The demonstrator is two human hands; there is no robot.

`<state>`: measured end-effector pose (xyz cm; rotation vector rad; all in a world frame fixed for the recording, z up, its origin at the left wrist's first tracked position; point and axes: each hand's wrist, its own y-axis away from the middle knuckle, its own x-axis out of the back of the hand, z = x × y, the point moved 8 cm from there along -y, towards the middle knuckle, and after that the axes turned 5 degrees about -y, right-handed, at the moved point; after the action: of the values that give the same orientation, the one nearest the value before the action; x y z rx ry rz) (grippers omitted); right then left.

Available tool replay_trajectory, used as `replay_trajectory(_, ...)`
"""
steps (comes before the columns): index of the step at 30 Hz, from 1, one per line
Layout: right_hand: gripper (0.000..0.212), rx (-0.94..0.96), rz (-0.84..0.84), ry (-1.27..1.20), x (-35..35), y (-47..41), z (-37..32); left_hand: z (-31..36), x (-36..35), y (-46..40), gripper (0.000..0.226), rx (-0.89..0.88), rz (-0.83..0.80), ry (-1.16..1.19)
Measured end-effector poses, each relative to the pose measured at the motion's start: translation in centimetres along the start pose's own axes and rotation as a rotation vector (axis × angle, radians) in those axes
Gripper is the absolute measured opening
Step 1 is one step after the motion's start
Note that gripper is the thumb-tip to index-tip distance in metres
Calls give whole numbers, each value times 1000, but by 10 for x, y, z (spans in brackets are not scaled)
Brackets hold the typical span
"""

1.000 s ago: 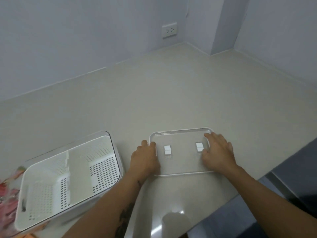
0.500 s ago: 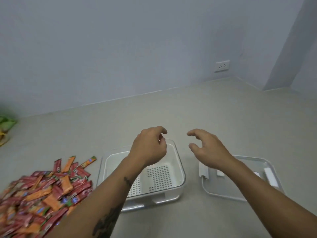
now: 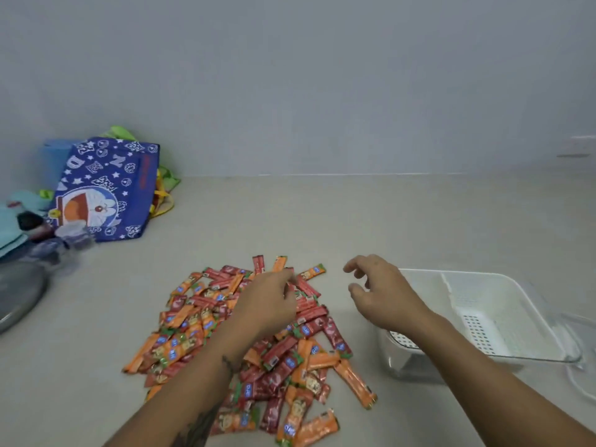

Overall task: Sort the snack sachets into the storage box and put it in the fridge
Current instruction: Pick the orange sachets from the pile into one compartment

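Note:
A heap of orange and red snack sachets (image 3: 200, 321) lies on the beige counter in front of me. My left hand (image 3: 269, 301) rests on the far part of the heap, its fingers curled down and pinching a red sachet (image 3: 295, 287) at the fingertips. My right hand (image 3: 383, 295) hovers just right of the heap with loosely curled fingers and holds nothing. Behind it stands the storage box (image 3: 529, 358), clear plastic with a white perforated insert and nothing in it. My right forearm crosses its near left corner.
The box's clear lid (image 3: 582, 387) shows partly at the right edge. A blue cartoon-print bag (image 3: 109, 188) leans against the wall at the back left, with light blue items and a grey round lid (image 3: 17, 295) beside it. The wall runs along the counter's back.
My view has swung left from the lid and box to the sachet heap. My left hand has come down onto the heap, and my right hand has moved left off the box.

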<state>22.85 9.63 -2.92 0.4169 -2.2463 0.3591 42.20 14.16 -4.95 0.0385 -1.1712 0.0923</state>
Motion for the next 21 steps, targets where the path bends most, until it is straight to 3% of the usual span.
replay_trajectory(5,35,-22,-159,91,-57,-7,-22,-59,-31,9,30,48,-101,8)
replay_trajectory(12,39,-247,-567,298,-127,29,30,-45,-87,30,25,-94,-224,-33)
replay_trajectory(16,38,-288,-541,360,-141,45,52,-29,-102,27,33,-141,-246,-147)
replay_trajectory(21,52,-281,-510,372,-146,57,58,-23,-121,25,56,-65,-295,-341)
